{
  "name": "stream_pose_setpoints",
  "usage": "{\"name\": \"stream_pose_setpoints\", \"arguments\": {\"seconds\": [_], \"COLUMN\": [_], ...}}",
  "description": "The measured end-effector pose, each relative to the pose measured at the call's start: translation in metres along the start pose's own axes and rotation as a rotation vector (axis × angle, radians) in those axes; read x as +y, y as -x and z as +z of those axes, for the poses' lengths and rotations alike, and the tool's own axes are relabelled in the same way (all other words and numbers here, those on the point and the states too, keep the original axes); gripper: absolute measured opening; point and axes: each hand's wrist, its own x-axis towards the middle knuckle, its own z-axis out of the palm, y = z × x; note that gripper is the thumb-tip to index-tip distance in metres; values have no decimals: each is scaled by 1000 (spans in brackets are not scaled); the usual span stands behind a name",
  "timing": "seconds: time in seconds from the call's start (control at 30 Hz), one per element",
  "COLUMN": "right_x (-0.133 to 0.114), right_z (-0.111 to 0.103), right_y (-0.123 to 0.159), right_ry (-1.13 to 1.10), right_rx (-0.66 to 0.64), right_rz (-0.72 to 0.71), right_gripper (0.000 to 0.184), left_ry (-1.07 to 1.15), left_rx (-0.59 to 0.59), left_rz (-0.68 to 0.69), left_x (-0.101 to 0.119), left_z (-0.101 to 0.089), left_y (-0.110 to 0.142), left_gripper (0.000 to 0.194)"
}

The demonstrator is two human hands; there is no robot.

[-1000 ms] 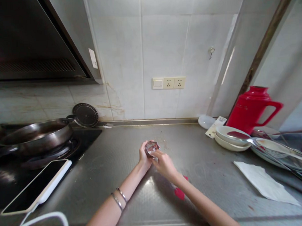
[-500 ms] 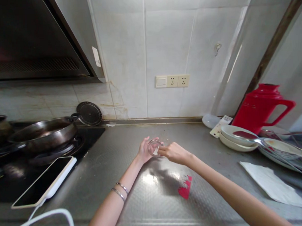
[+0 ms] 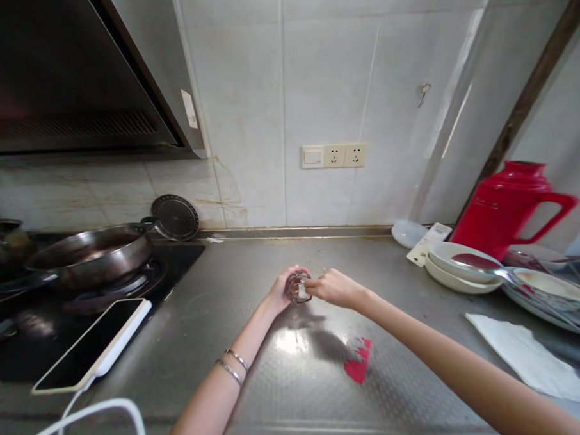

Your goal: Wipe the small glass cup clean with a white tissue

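Both hands meet over the middle of the steel counter [image 3: 238, 348]. My left hand [image 3: 281, 291] is wrapped round a small clear glass cup [image 3: 298, 288], held just above the counter and tipped on its side. My right hand [image 3: 334, 287] is closed in a pinch at the cup's right rim; whether it holds anything besides the rim is not visible. Two thin bracelets [image 3: 233, 366] sit on my left wrist. A small red scrap [image 3: 357, 367] lies on the counter below my right forearm.
A pan [image 3: 92, 255] sits on the stove at left, with a phone [image 3: 91, 345] on a white cable in front of it. At right are stacked white bowls [image 3: 458, 268], a red thermos jug [image 3: 508, 208], plates and a paper napkin [image 3: 527, 360]. A wall socket [image 3: 334, 156] is behind.
My right hand has shifted from in front of the cup to its right side, and the cup has tipped more onto its side. The view has drifted slightly.
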Motion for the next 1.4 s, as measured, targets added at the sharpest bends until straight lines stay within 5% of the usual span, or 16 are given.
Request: {"name": "stream_pose_setpoints", "arguments": {"seconds": [0.2,0.7,0.93,1.17,1.4], "right_x": [-15,-66,-53,-34,-24], "right_z": [1,44,39,22,9], "right_y": [-11,-49,-37,-14,-3], "right_ry": [-103,-476,-449,-305,-136], "right_rx": [36,281,205,153,33], "right_rz": [213,611,543,406,134], "right_gripper": [23,24,25,22,21], "left_ry": [157,271,278,244,147], "left_rx": [130,255,205,-58,-42], "left_rz": [190,314,257,133,-87], "left_x": [0,-4,-12,-5,5], "left_z": [3,-8,-4,-4,-9], "left_y": [-4,-10,-10,-5,-3], "left_gripper": [17,19,21,30,45]}}
